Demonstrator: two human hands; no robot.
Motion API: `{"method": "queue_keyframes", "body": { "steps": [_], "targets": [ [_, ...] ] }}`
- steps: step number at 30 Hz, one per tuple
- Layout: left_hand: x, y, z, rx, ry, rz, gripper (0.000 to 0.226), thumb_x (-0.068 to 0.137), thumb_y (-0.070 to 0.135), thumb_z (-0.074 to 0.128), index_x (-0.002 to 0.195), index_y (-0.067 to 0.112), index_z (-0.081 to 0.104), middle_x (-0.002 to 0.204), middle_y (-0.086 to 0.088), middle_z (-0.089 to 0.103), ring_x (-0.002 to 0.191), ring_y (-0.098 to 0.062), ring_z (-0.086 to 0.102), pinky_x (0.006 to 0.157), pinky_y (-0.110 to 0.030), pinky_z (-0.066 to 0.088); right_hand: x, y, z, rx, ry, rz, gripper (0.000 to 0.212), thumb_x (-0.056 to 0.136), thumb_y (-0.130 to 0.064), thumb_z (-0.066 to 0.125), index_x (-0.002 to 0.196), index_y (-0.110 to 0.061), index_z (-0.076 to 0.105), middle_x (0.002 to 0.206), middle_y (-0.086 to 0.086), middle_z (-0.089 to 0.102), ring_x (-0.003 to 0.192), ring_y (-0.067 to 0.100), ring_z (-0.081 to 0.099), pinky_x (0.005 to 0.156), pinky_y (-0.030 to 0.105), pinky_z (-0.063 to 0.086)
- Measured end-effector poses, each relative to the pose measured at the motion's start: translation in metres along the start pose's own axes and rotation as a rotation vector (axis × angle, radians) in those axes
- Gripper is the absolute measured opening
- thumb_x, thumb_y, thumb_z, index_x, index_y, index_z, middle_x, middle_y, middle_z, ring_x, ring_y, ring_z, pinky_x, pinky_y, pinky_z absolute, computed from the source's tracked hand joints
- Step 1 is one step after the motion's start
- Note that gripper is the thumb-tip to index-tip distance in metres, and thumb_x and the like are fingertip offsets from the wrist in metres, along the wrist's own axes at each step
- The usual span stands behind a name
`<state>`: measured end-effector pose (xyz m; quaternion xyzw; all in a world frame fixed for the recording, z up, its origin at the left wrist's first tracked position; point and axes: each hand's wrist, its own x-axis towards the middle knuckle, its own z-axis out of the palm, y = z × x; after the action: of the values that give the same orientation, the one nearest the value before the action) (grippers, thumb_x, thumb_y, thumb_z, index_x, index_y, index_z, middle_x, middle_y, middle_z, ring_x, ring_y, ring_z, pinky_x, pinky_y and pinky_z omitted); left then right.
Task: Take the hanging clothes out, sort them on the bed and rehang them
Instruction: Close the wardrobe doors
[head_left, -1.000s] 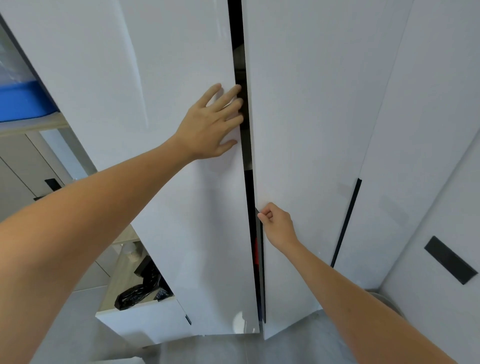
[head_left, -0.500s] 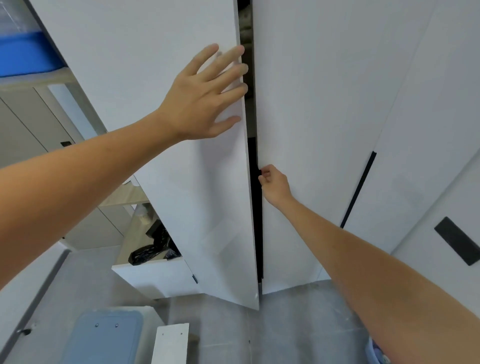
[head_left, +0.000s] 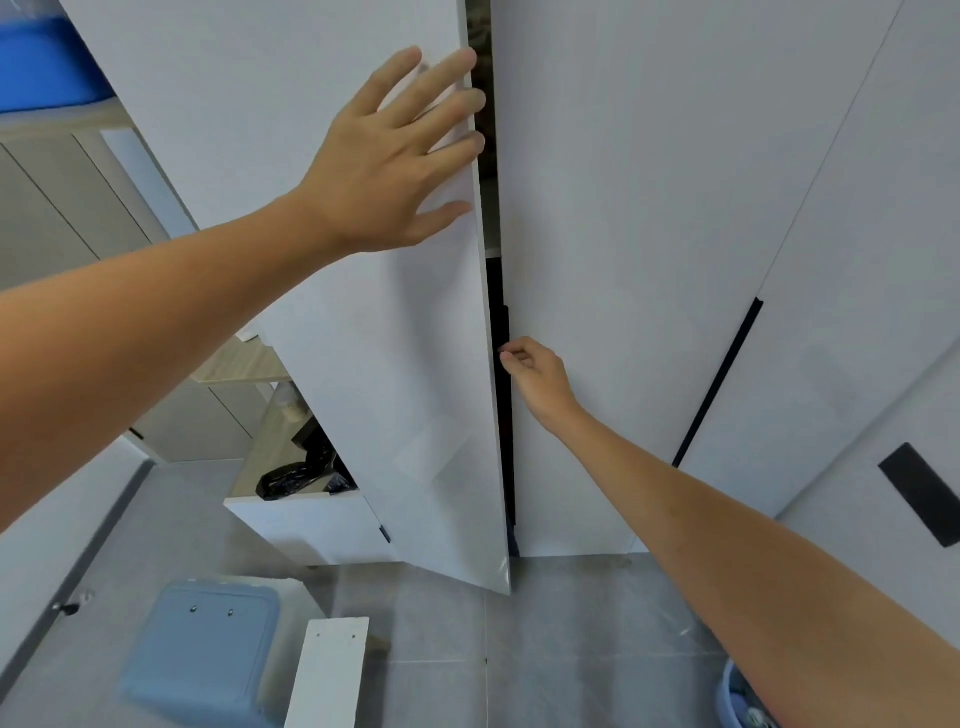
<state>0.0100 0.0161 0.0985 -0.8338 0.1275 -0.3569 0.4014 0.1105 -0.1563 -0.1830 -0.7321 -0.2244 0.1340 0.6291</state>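
Two tall white wardrobe doors fill the view. The left door stands slightly ajar, its free edge swung out towards me. My left hand lies flat on it with fingers spread, fingertips at the door's edge. The right door looks closed. My right hand is curled at the right door's left edge, fingertips pinched at the dark gap between the doors. A sliver of patterned fabric shows at the top of the gap. The rest of the hanging clothes are hidden.
A blue stool and a white board stand on the grey floor at lower left. Black bags sit in a low open unit behind the left door. A blue bin is under my right arm. More white doors continue to the right.
The left door has swung out a little further with my left hand on it. My view has dropped back, showing the floor, stool and board. My right hand stays at the gap.
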Motion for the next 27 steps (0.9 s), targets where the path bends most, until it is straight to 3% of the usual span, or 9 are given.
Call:
{"method": "queue_keyframes", "body": {
  "steps": [4,8,11,15,23,27],
  "targets": [
    [0.009,-0.003,0.006,0.023,-0.014,0.017,0.061,0.109,0.057,0.031,0.143,0.010,0.049,0.159,-0.015,0.041,0.161,-0.035,0.015,0.131,-0.053,0.009,0.000,-0.002,-0.004,0.068,-0.083,0.060,0.016,0.103,-0.019,0.058,0.100,-0.020,0.074,0.106,0.009,0.075,0.098,0.020,0.071,0.086,0.031,0.053],
    [0.011,-0.003,0.013,0.022,0.005,0.011,0.060,0.109,0.056,0.033,0.143,0.011,0.051,0.160,-0.014,0.042,0.161,-0.034,0.016,0.130,-0.054,0.012,0.002,0.003,-0.007,0.039,-0.074,0.063,0.015,0.099,-0.023,0.064,0.108,-0.021,0.075,0.109,0.005,0.074,0.106,0.019,0.069,0.096,0.030,0.053],
    [0.009,-0.003,0.016,0.017,0.010,0.009,0.059,0.109,0.056,0.033,0.143,0.011,0.051,0.161,-0.014,0.041,0.162,-0.033,0.014,0.130,-0.054,0.012,0.000,0.003,-0.006,0.011,-0.041,0.046,0.022,0.096,-0.022,0.069,0.117,-0.016,0.072,0.108,0.002,0.072,0.104,0.015,0.069,0.091,0.021,0.052],
    [0.011,-0.003,0.022,0.020,-0.010,0.008,0.059,0.109,0.055,0.032,0.145,0.011,0.048,0.162,-0.013,0.038,0.162,-0.033,0.011,0.130,-0.055,0.011,0.003,-0.001,-0.004,-0.064,-0.007,-0.012,0.019,0.097,-0.025,0.070,0.113,-0.015,0.073,0.102,-0.004,0.073,0.093,0.004,0.067,0.079,0.008,0.048],
    [0.024,-0.004,0.039,0.027,-0.029,0.003,0.054,0.105,0.049,0.050,0.141,0.009,0.046,0.162,-0.013,0.035,0.162,-0.034,0.011,0.129,-0.059,0.014,0.017,-0.003,0.008,-0.146,0.083,-0.021,0.033,0.094,-0.010,0.068,0.126,-0.008,0.068,0.112,0.000,0.070,0.102,0.013,0.068,0.097,0.028,0.056],
    [0.032,-0.006,0.045,0.001,-0.066,0.003,0.057,0.101,0.044,0.057,0.142,0.007,0.043,0.162,-0.015,0.033,0.162,-0.036,0.009,0.129,-0.060,0.011,0.018,-0.002,0.011,-0.110,0.085,0.014,0.043,0.094,-0.007,0.064,0.137,-0.009,0.064,0.124,-0.002,0.066,0.112,0.010,0.064,0.094,0.016,0.052]
  ]
}}
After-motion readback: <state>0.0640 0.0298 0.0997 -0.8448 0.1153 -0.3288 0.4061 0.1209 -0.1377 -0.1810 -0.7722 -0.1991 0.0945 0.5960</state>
